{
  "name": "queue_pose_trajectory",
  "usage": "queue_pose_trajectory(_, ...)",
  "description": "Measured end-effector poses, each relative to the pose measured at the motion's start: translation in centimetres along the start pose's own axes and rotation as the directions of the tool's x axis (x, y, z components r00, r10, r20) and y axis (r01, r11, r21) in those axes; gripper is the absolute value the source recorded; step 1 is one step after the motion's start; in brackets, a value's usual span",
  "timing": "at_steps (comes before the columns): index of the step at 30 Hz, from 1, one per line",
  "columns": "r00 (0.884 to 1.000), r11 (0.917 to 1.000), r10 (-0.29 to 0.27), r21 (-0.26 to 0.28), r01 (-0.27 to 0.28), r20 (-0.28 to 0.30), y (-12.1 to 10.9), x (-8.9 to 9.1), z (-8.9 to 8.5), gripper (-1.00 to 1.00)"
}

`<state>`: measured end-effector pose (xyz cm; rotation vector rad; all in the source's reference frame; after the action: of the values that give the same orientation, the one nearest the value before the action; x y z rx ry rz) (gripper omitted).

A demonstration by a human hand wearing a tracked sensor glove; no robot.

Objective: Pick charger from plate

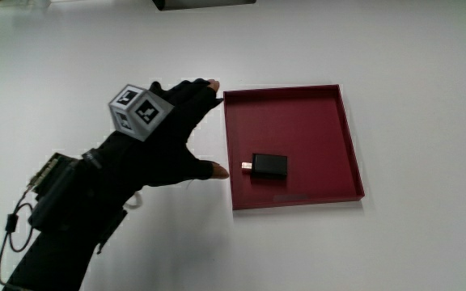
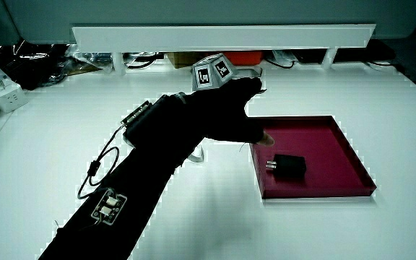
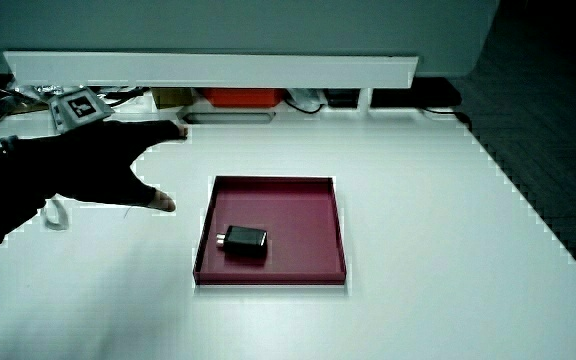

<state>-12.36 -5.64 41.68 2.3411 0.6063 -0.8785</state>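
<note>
Plate [image 1: 346, 137] — dark red, square, on white bench [image 1: 427, 81]; holds black charger [image 1: 270, 166]. Hand [image 1: 164, 137] beside plate — grip wide, empty, charger apart from it.

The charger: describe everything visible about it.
The charger is a small black block, matte and plastic-looking, with short metal prongs at the end toward the hand. It lies flat in the dark red tray, in the part nearer the person. Only the tray floor touches it; the open hand is beside the tray, clear of it.
</note>
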Motion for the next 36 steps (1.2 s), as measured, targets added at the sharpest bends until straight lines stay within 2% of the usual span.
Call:
queue_pose_trajectory(1,0.999,0.9993,0.034,-0.017,-0.034,-0.001,0.1,0.2,-0.2,0.00)
queue_pose_trajectory(2,1.000,1.0000,0.004,-0.004,-0.004,-0.011,0.5,0.1,-0.5,0.00)
queue_pose_trajectory(3,1.000,0.9998,-0.005,-0.017,0.005,0.004,0.7,0.2,-0.7,0.00)
queue_pose_trajectory(4,1.000,0.9997,0.010,-0.022,-0.010,0.015,0.9,0.3,-0.9,0.00)
queue_pose_trajectory(5,1.000,0.9997,-0.017,-0.019,0.017,-0.003,1.3,0.2,-1.2,0.00)
queue_pose_trajectory(6,1.000,0.9996,0.019,-0.021,-0.019,-0.015,1.5,0.4,-1.4,0.00)
queue_pose_trajectory(7,0.999,0.9991,0.033,-0.028,-0.033,-0.020,1.6,0.6,-1.5,0.00)
queue_pose_trajectory(8,0.999,0.9989,0.036,-0.031,-0.036,0.006,1.9,0.4,-1.9,0.00)
queue_pose_trajectory(9,1.000,0.9998,-0.008,-0.017,0.008,-0.023,2.4,0.2,-2.3,0.00)
queue_pose_trajectory(10,0.999,0.9994,0.017,-0.028,-0.018,-0.036,2.6,0.3,-2.6,0.00)
queue_pose_trajectory(12,0.998,0.9999,0.000,-0.017,-0.001,-0.066,3.2,0.0,-3.4,0.00)
queue_pose_trajectory(13,0.997,0.9999,-0.004,-0.013,0.003,-0.072,3.4,-0.3,-3.9,0.00)
queue_pose_trajectory(14,0.999,0.9992,-0.039,-0.014,0.038,-0.033,4.0,-1.0,-4.8,0.00)
queue_pose_trajectory(15,0.999,0.9989,-0.032,-0.034,0.032,-0.023,4.5,-1.4,-5.6,0.00)
queue_pose_trajectory(16,0.999,0.9982,0.027,-0.053,-0.028,-0.027,4.4,-0.9,-5.7,0.00)
queue_pose_trajectory(17,0.997,0.9966,0.057,-0.055,-0.060,-0.061,4.4,-0.4,-5.7,0.00)
queue_pose_trajectory(19,0.995,0.9960,0.058,-0.063,-0.063,-0.075,4.8,-0.5,-6.3,0.00)
queue_pose_trajectory(24,0.995,0.9926,0.070,-0.095,-0.076,-0.066,6.1,-1.1,-8.3,0.00)
queue_pose_trajectory(26,0.993,0.9935,0.062,-0.089,-0.072,-0.104,6.4,-1.1,-9.0,0.00)
queue_pose_trajectory(28,0.989,0.9893,0.085,-0.108,-0.098,-0.122,6.6,-0.8,-9.7,0.00)
queue_pose_trajectory(29,0.990,0.9881,0.088,-0.117,-0.100,-0.107,6.8,-1.0,-10.2,0.00)
queue_pose_trajectory(32,0.990,0.9874,0.090,-0.120,-0.103,-0.112,7.2,-1.2,-11.4,0.00)
queue_pose_trajectory(35,0.987,0.9812,0.112,-0.144,-0.128,-0.113,7.5,-1.3,-12.4,0.00)
queue_pose_trajectory(36,0.988,0.9818,0.104,-0.147,-0.120,-0.113,7.7,-1.5,-13.0,0.00)
